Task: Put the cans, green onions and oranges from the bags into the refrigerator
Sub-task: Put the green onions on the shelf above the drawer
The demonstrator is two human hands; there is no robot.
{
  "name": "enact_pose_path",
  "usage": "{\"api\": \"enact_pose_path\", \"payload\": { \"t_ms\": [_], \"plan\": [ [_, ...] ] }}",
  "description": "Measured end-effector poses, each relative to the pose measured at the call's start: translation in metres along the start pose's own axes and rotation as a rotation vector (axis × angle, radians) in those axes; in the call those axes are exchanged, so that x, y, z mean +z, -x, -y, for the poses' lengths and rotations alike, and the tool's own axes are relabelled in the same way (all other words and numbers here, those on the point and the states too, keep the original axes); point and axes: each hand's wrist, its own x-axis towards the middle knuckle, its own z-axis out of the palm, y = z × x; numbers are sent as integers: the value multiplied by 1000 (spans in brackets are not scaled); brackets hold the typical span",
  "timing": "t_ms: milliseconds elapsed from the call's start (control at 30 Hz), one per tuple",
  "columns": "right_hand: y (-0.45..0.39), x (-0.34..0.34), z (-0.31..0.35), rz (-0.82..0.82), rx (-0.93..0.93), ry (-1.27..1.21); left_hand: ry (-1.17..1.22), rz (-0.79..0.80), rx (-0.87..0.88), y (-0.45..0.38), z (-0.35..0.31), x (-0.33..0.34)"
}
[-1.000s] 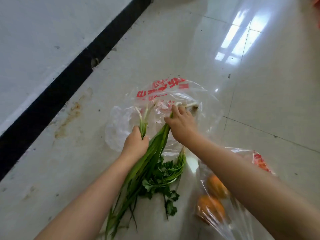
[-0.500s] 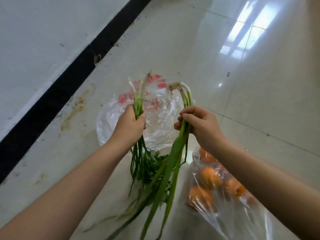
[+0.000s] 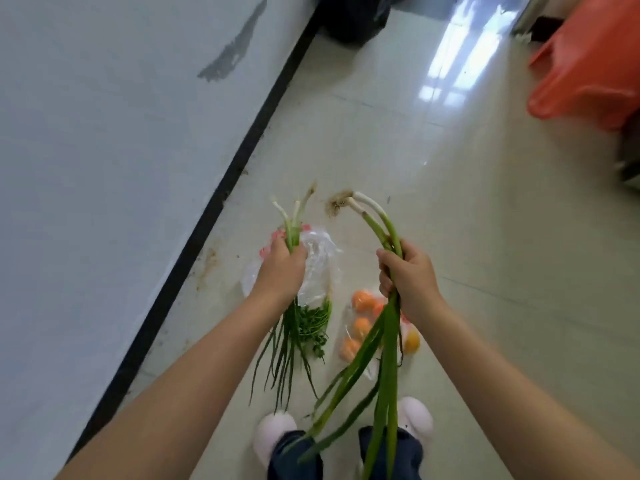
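Left hand [image 3: 282,270] curled tight round a thin bunch of green onions [image 3: 292,223], roots up, leaves dangling. Right hand [image 3: 408,277] clenched on thicker green onion stalks [image 3: 377,223], long leaves trailing past pink slippers [image 3: 273,433]. Below on the floor [image 3: 485,237]: clear bag [image 3: 320,263] with leafy herbs [image 3: 311,323], bagged oranges [image 3: 362,301] beside it. Orange bag [image 3: 588,64] far off, upper right.

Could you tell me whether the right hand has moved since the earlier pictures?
Yes. The right hand, gripping green onions, has risen from the clear bag on the floor; the bag and the oranges now lie well below it.
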Motion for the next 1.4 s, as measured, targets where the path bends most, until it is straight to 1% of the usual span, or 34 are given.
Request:
{"api": "enact_pose_path", "payload": {
  "t_ms": [100,167,267,400,500,600,733,833,867,900,1033,1067,1133,1200,1267,1333,1400],
  "plan": [
    [57,-38,85,-99,-39,-9,89,146,-43,47,-86,6],
    [97,-71,137,-162,-76,-6,50,236,-18,81,-144,15],
    [158,-128,202,-264,-170,-10,-51,381,137,132,-228,39],
    [240,-213,262,-434,-292,-92,-165,583,352,203,-323,96],
    [295,-286,294,-548,-376,-104,-241,674,508,262,-388,152],
    [340,-369,319,-650,-434,4,-353,717,679,315,-447,219],
    [382,-496,349,-820,-422,117,-454,704,919,380,-520,321],
    [403,-585,381,-882,-386,151,-490,662,1018,423,-568,395],
    [409,-610,393,-911,-359,206,-501,651,1049,435,-584,418],
    [413,-635,404,-947,-323,301,-511,643,1074,445,-599,440],
    [418,-730,447,-1055,-146,826,-576,626,1176,468,-657,516],
    [415,-752,457,-1067,-100,916,-595,617,1192,468,-671,532],
    [405,-794,481,-1085,-49,1018,-617,589,1210,462,-699,563],
    [390,-831,509,-1097,-61,1044,-607,567,1204,451,-730,595],
    [373,-865,540,-1135,-120,1023,-569,542,1205,438,-766,625],
    [356,-897,577,-1161,-199,949,-509,512,1225,426,-808,651],
    [341,-926,620,-1142,-281,839,-478,448,1258,417,-856,672]
  ]
}}
